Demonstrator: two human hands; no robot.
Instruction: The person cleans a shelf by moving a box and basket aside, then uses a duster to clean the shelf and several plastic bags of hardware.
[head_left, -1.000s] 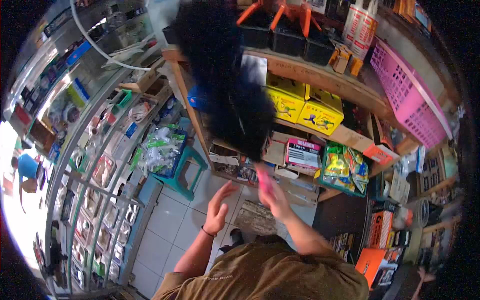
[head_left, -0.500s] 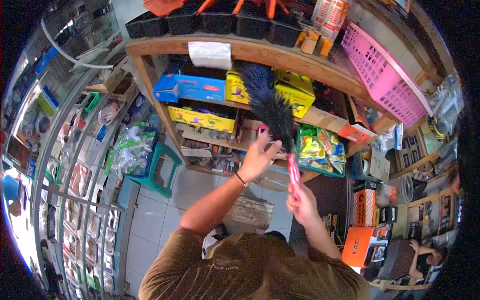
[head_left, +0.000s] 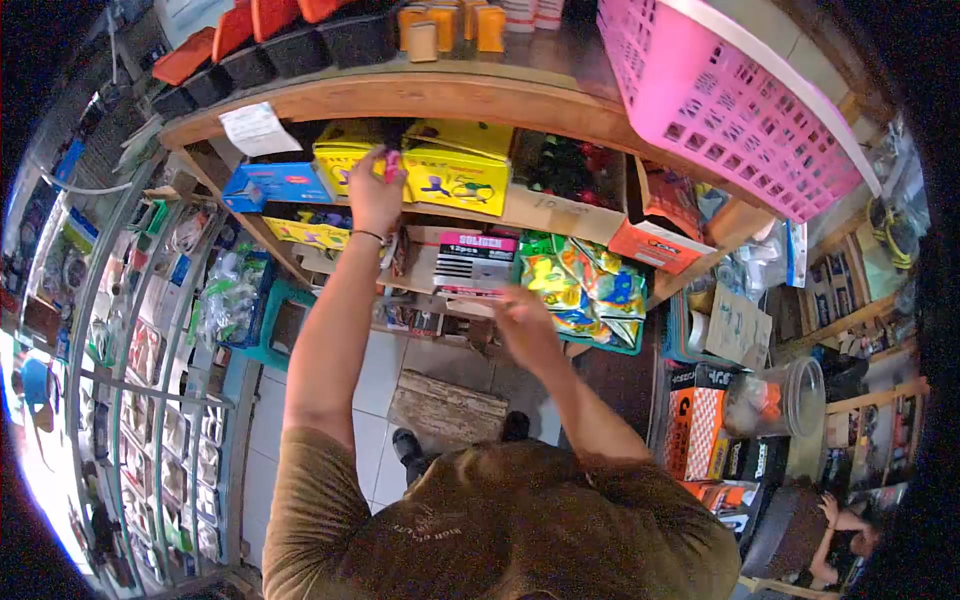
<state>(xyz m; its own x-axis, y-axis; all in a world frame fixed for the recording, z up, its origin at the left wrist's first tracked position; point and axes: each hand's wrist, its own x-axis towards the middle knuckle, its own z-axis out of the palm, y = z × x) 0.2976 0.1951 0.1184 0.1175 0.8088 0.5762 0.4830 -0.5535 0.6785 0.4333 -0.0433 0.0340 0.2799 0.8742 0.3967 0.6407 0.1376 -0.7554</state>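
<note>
My left hand (head_left: pixel 375 192) is raised to the wooden shelf (head_left: pixel 480 100) and closed around a short pink handle (head_left: pixel 392 163), which pokes out between two yellow boxes (head_left: pixel 455 180). The rest of that tool is hidden behind the boxes. A black band sits on that wrist. My right hand (head_left: pixel 520 318) is lower and blurred. It hovers in front of a pink-and-black box (head_left: pixel 475 262) and colourful packets (head_left: pixel 585 290), with nothing visible in it.
A pink basket (head_left: pixel 720 110) juts out at the top right. Blue boxes (head_left: pixel 275 185) lie left of the yellow ones. A glass display case (head_left: pixel 150 330) lines the left side. A wooden block (head_left: pixel 445 410) is on the floor, and orange boxes (head_left: pixel 695 420) stand at the right. Another person (head_left: pixel 830 520) sits at the bottom right.
The black feather duster with the pink handle has left my right hand and gone up to the shelf with my left hand. Its feathers are out of sight. My right hand dropped lower.
</note>
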